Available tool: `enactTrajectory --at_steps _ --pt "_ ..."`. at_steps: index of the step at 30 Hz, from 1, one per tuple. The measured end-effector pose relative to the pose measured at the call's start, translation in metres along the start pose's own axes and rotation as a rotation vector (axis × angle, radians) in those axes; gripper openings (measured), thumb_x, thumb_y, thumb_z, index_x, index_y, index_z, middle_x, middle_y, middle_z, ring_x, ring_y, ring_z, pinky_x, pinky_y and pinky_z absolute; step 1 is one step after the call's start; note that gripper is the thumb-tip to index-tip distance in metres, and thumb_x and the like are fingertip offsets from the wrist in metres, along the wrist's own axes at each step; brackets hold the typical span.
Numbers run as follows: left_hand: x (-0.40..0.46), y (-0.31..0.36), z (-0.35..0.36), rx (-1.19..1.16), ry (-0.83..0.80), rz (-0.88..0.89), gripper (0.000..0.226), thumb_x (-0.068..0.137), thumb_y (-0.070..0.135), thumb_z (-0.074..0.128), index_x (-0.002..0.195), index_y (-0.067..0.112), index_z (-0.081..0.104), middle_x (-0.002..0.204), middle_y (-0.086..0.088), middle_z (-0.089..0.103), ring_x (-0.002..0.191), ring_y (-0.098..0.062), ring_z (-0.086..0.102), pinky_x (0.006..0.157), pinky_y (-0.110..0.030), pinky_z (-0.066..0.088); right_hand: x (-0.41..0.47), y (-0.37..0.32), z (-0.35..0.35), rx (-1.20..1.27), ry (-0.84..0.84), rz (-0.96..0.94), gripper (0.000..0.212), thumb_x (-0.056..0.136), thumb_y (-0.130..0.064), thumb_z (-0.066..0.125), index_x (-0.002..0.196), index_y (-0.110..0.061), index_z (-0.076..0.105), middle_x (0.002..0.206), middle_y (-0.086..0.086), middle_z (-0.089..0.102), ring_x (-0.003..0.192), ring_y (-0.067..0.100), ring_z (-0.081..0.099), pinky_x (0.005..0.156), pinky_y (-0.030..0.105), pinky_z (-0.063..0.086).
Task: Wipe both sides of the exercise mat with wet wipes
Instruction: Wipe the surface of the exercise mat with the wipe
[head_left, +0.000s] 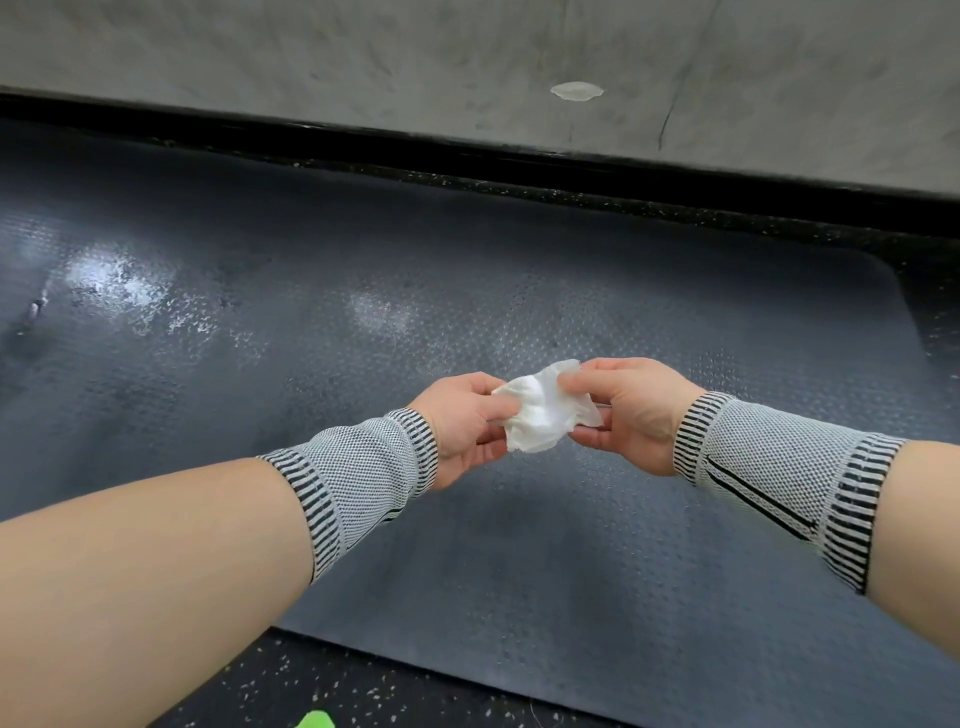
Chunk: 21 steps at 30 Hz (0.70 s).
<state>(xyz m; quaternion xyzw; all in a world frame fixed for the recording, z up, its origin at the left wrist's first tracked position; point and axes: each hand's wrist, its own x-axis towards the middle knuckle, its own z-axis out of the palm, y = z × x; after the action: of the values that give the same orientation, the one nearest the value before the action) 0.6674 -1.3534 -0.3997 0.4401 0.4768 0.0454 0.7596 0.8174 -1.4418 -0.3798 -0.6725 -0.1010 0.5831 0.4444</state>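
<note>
A crumpled white wet wipe (543, 410) is held in the air between both hands, above the middle of the dark exercise mat (675, 519), which lies flat on the speckled floor (322, 686) and runs from the left edge of the view to a rounded corner at the far right. The wipe's left end is pinched by the fingers of the left hand (462, 426), and its right end is pinched by the thumb and fingers of the right hand (631, 410); it appears to be pulled open or refolded, though which cannot be told. Wet, shiny patches are seen on the far left part of the mat and just beyond the hands, so that area is judged to have been wiped already, while the near and right parts look dull and dry. The upper side is therefore taken as partly done. The underside is hidden, so its state cannot be told. A wall (467, 62) stands beyond the mat, and a green object (316, 719) is cut off at the near edge.
</note>
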Motion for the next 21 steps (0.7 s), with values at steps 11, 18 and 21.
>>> enactTrajectory --at_steps 11,18,21 --pt "0.001 0.002 0.011 -0.005 0.031 0.071 0.018 0.097 0.024 0.06 0.107 0.012 0.068 0.099 -0.002 0.075 0.091 -0.008 0.071 0.074 -0.025 0.055 0.0 -0.007 0.007 0.001 -0.019 -0.072 0.011 0.092 -0.006 0.055 0.082 -0.011 0.057 0.076 0.007 0.066 0.059 0.013 0.063 0.054 0.024 0.049" --pt "0.003 0.007 0.009 -0.033 -0.002 0.076 0.02 0.097 0.016 0.058 0.113 0.012 0.068 0.1 -0.003 0.076 0.094 -0.015 0.072 0.079 -0.028 0.055 0.001 -0.007 0.017 -0.004 -0.054 -0.072 0.005 0.09 -0.004 0.058 0.092 -0.006 0.062 0.084 0.012 0.07 0.067 0.017 0.068 0.056 0.026 0.054" --pt "0.003 0.01 0.005 -0.046 -0.002 0.086 0.011 0.098 0.015 0.055 0.099 0.015 0.067 0.085 0.002 0.075 0.082 -0.012 0.072 0.075 -0.027 0.055 0.01 -0.003 0.022 -0.156 0.144 -0.157 0.01 0.083 -0.009 0.068 0.092 -0.007 0.063 0.092 0.013 0.07 0.078 0.021 0.07 0.061 0.028 0.055"
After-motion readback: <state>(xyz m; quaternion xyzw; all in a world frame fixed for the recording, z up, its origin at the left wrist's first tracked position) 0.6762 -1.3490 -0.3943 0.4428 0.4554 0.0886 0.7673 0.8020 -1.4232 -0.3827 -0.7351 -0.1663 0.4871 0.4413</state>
